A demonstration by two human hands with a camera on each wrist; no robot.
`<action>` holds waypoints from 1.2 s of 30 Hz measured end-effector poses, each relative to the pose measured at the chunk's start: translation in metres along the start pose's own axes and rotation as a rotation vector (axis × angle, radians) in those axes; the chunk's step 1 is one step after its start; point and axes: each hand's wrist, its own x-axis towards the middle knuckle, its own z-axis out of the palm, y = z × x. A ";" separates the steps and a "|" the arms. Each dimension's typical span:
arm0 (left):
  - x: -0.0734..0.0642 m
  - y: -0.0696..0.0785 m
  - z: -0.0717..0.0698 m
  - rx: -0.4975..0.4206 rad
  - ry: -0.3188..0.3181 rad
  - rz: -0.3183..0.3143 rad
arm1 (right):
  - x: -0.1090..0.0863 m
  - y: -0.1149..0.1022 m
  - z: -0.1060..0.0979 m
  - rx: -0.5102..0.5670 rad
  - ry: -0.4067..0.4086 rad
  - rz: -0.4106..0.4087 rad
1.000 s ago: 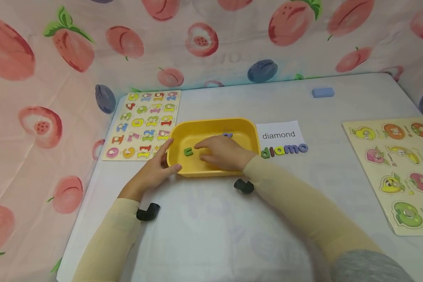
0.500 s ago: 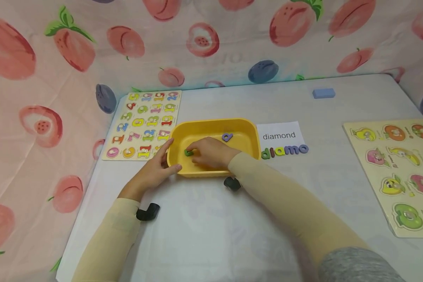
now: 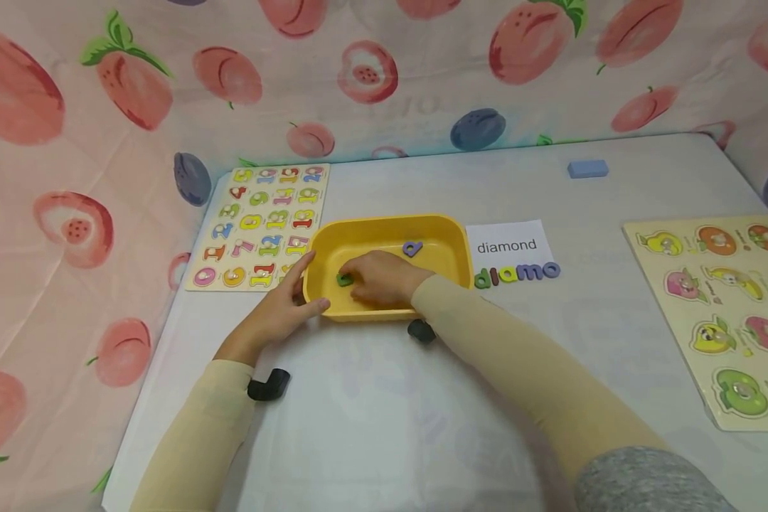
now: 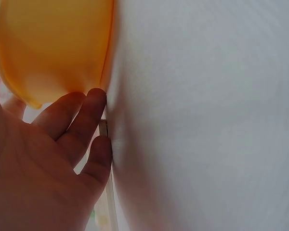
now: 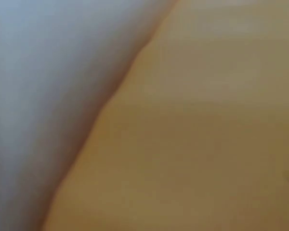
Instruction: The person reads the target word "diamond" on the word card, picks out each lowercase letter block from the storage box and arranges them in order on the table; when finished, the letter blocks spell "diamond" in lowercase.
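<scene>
In the head view, my right hand (image 3: 386,277) reaches down inside a yellow plastic tray (image 3: 384,315). Its thumb and index finger pinch a small green toy letter (image 3: 344,280), partly hidden by the fingers. A purple letter (image 3: 412,248) lies apart behind that hand on the tray floor. My left hand (image 3: 280,311) rests against the tray's left end, thumb at the front corner, fingers spread along the outside. The left wrist view shows the left hand's fingertips (image 4: 96,96) touching the tray's outer wall (image 4: 62,53). Tray plastic and white cloth fill the blurred right wrist view.
Right of the tray, a white card (image 3: 508,242) printed "diamond" lies above a row of coloured letters (image 3: 518,274) reading "diamo". A number puzzle board (image 3: 256,227) lies left, a fruit puzzle board (image 3: 717,320) right. A blue block (image 3: 587,169) sits near the back edge.
My right hand has moved left within the tray and taken hold of the green letter. The purple letter is now uncovered. My left hand has stayed in place.
</scene>
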 end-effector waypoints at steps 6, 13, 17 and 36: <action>0.000 -0.001 0.001 0.002 -0.002 0.007 | -0.002 0.001 -0.001 0.019 0.036 0.000; 0.000 0.001 0.001 -0.004 -0.002 0.010 | -0.003 0.001 -0.002 0.001 0.020 -0.019; 0.000 0.002 0.001 -0.008 -0.001 0.007 | -0.003 0.003 -0.001 -0.023 0.029 -0.036; 0.002 -0.001 0.001 0.000 0.002 -0.003 | -0.004 0.002 0.000 -0.002 0.027 -0.031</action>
